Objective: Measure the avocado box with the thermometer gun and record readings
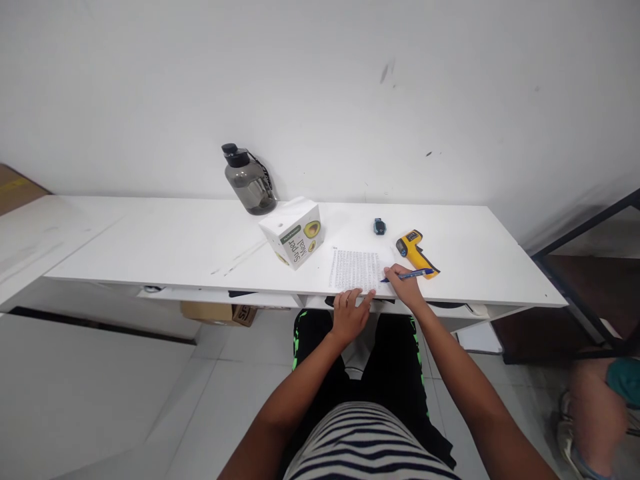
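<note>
A sheet of paper (354, 268) covered in rows of handwriting lies near the front edge of the white desk. My right hand (403, 285) grips a blue pen (415, 274), its tip at the sheet's lower right side. Fingers spread, my left hand (351, 315) rests on the desk edge at the bottom of the paper. Just beyond the pen is a yellow and black infrared thermometer (416, 253), lying on its side. A small dark watch (380, 227) with a bluish strap sits behind the paper.
Left of the paper stands a white box (295, 233) with avocado pictures. Behind it, a grey water bottle (250, 183) stands by the wall. Under the desk (150, 240) is a cardboard box (207, 311). Another person's leg (597, 407) shows at lower right.
</note>
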Demonstrator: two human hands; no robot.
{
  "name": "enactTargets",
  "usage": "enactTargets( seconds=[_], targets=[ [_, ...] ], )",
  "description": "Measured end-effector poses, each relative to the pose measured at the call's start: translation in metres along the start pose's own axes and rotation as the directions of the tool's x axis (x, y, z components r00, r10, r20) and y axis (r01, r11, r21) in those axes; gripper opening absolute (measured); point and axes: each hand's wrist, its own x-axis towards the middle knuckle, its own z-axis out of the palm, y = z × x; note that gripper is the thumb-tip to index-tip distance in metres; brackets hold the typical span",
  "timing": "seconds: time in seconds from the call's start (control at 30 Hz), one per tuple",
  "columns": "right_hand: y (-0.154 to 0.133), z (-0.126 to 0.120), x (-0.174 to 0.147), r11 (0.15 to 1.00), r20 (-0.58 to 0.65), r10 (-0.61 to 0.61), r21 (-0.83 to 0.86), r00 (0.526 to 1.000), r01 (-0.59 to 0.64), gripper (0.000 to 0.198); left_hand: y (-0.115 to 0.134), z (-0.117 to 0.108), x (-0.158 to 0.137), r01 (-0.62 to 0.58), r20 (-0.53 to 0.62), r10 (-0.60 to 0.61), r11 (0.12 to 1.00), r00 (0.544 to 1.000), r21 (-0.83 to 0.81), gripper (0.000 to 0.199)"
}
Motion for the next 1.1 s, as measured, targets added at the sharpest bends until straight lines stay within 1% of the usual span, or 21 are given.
enactTargets(
  seconds=[0.43, 0.6, 0.77, 0.87, 0.9, 0.97, 1.03, 1.1],
  targets=[
    [0.0029, 0.0005, 0.0008, 1.000, 0.002, -0.013, 0.011, 1.000, 0.013, 0.037, -0.0002, 0.0032, -0.0019, 0.009, 0.023, -0.009, 1.000, 1.000, -0.008, 0.051],
    [0.0020, -0.0002, 0.0012, 1.000, -0.018, -0.023, -0.008, 1.000, 0.023, 0.038, 0.0000, 0.0017, -0.0005, 0.008, 0.006, -0.008, 1.000, 1.000, -0.019, 0.050],
    [0.0017, -0.0022, 0.0011, 0.996, -0.019, -0.001, 0.085, 1.000, 0.003, 0.042, -0.0001, 0.0009, -0.0003, 0.009, 0.007, -0.009, 1.000, 1.000, -0.023, 0.048],
    [0.0011, -0.0016, 0.0012, 0.999, -0.035, 0.018, 0.029, 0.999, -0.017, 0.042, 0.0000, 0.0014, -0.0008, 0.011, 0.008, -0.011, 1.000, 1.000, -0.029, 0.049],
    [0.0008, -0.0009, 0.0012, 1.000, -0.055, 0.004, -0.004, 0.998, -0.005, 0.041, 0.0001, 0.0016, -0.0009, 0.011, 0.010, -0.011, 0.999, 1.000, -0.031, 0.049],
    [0.0009, 0.0011, 0.0014, 0.996, -0.077, -0.070, -0.065, 0.995, 0.065, 0.036, 0.0003, 0.0016, -0.0009, 0.013, 0.013, -0.012, 0.999, 1.000, -0.036, 0.049],
    [0.0023, 0.0034, 0.0021, 0.982, -0.056, -0.159, -0.116, 0.986, 0.152, 0.033, 0.0004, 0.0016, -0.0007, 0.014, 0.012, -0.014, 0.999, 1.000, -0.038, 0.049],
    [0.0050, 0.0054, 0.0039, 0.973, -0.029, -0.177, -0.155, 0.984, 0.171, 0.036, 0.0004, 0.0017, -0.0008, 0.015, 0.012, -0.014, 0.999, 1.000, -0.040, 0.049]
  ],
)
